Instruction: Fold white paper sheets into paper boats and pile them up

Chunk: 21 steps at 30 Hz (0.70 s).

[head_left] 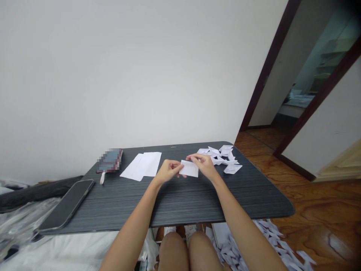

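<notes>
The left hand (169, 171) pinched a small white paper (190, 169) over the counter (121, 207), while the right hand (204, 165) met its far right corner (I couldn't tell whether it gripped). Folded pieces (232, 168) at far right looked finished; plain sheets (152, 164), left of the hands, seemingly remained unfolded.

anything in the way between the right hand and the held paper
Nothing visible: the right hand is at the upper right corner of the white paper, while the left hand holds its left edge. The folded pieces lie to the right, not between them.
</notes>
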### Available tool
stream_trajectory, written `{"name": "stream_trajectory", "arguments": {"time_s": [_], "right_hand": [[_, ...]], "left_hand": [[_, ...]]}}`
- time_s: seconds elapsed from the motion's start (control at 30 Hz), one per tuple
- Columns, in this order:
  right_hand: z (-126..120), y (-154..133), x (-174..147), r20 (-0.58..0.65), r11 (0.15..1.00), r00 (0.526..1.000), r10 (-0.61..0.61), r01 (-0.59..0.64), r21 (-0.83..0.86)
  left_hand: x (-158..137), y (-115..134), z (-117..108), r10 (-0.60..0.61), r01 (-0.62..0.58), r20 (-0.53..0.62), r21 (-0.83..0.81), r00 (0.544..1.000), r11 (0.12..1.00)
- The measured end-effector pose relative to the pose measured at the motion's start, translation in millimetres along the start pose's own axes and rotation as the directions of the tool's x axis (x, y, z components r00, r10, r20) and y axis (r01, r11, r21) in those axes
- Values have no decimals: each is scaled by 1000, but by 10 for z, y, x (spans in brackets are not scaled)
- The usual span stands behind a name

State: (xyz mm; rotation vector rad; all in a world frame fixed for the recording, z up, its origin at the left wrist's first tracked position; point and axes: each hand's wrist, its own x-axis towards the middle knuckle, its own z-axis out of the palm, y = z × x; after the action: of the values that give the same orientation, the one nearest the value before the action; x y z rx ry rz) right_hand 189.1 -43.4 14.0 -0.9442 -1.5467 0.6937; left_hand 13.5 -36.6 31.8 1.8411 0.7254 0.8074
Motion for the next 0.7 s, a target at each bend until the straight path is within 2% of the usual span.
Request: {"name": "stream_trajectory", "arguments": {"time_s": [0.07, 0.17, 0.33, 0.53, 0.7], "right_hand": [[43, -20, -18, 87, 997, 996, -6, 12, -70], [82, -20, -30, 130, 993, 992, -4, 19, -119], [77, -15, -36, 202, 990, 970, 138, -139, -9], [80, -8, -39, 210, 973, 956, 204, -221, 62], [64, 102, -26, 217, 969, 948, 234, -244, 21]], "left_hand": [[-7, 0, 14, 2, -3, 40, 30, 999, 1000], [-14, -4, 23, 7, -12, 64, 80, 998, 997], [-22, -5, 21, 31, -45, 85, 174, 996, 984], [-22, -17, 15, 30, -56, 116, 222, 993, 974], [-25, -75, -35, -16, 7, 44, 207, 999, 978]]}}
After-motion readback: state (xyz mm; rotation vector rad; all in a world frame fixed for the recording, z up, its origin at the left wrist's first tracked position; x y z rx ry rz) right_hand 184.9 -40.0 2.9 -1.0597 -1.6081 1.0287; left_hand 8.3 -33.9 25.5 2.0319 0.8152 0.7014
